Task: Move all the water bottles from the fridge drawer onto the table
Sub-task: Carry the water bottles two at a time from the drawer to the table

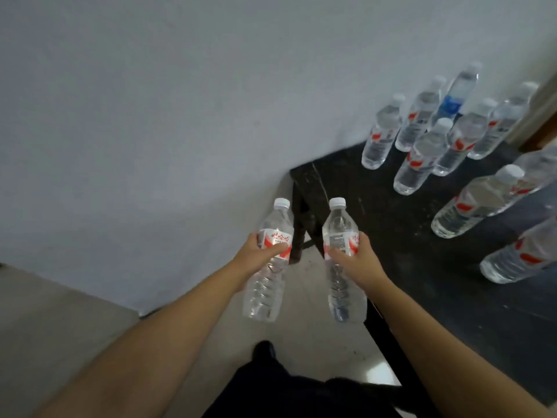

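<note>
Bench (391,251) stood against wall (150,116). Standing bottles (422,158) clustered at bench's far end. Two held bottles (343,260) hung upright off bench's left edge, above floor (60,312).

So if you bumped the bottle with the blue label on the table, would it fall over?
Probably yes. The blue-label bottle is tall and narrow, so a bump could tip it. Other bottles stand close beside it on the table, so it might knock them. It looks full, which likely steadies it somewhat.
</note>
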Motion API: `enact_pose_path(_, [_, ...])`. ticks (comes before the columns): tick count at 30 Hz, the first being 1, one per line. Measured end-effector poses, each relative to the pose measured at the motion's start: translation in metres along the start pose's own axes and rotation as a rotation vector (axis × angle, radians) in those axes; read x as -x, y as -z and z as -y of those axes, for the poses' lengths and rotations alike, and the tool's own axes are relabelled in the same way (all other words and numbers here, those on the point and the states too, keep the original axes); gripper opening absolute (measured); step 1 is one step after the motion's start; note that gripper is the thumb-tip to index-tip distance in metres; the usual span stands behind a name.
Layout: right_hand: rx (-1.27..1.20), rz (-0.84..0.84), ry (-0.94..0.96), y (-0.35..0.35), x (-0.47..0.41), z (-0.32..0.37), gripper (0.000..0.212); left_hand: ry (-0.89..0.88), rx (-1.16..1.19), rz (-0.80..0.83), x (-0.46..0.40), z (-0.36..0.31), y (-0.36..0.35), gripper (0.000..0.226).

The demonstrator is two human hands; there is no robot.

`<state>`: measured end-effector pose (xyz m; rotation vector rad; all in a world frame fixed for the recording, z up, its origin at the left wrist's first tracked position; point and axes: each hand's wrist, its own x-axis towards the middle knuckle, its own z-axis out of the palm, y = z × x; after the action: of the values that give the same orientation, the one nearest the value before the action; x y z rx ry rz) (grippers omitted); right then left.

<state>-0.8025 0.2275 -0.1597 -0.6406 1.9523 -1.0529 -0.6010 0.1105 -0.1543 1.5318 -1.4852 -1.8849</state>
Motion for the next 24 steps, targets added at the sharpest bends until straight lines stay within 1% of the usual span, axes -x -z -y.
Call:
enact_pose_path(4, [-0.093,-0.139,-0.005,-0.003,-0.026,0.023,0.079,-0.041,-0.072,0.109,-0.058,-0.058,0.003,0.060])
enact_pose_path(7, [-0.115,-0.231,0.017,0.004,-0.040,0.028,0.080,-0.038,-0.110,0.177,-0.088,-0.085,-0.013,0.059])
enact_pose_path(10, [-0.148,-0.293,0.015,0.018,-0.056,0.033,0.078,-0.094,-0.202,0.234,-0.111,-0.110,-0.034,0.057])
enact_pose_path(11, [-0.149,-0.315,0.021,0.024,-0.063,0.035,0.077,-0.130,-0.211,0.254,-0.120,-0.118,-0.044,0.051])
enact_pose_path(13, [-0.143,-0.363,0.048,0.037,-0.075,0.040,0.076,-0.207,-0.209,0.274,-0.137,-0.137,-0.062,0.030])
enact_pose_path(14, [-0.150,-0.383,0.064,0.045,-0.082,0.042,0.076,-0.233,-0.198,0.265,-0.147,-0.147,-0.073,0.027])
enact_pose_path(17, [-0.184,-0.412,0.102,0.063,-0.100,0.048,0.075,-0.273,-0.144,0.228,-0.174,-0.170,-0.101,0.041])
enact_pose_path(20, [-0.197,-0.436,0.104,0.074,-0.121,0.053,0.078,-0.280,-0.143,0.190,-0.199,-0.185,-0.128,0.071])
enact_pose_path(22, [-0.201,-0.438,0.126,0.072,-0.130,0.055,0.076,-0.331,-0.155,0.167,-0.209,-0.188,-0.137,0.074])
enact_pose_path(24, [-0.195,-0.437,0.120,0.069,-0.139,0.051,0.074,-0.371,-0.180,0.156,-0.220,-0.186,-0.146,0.069])
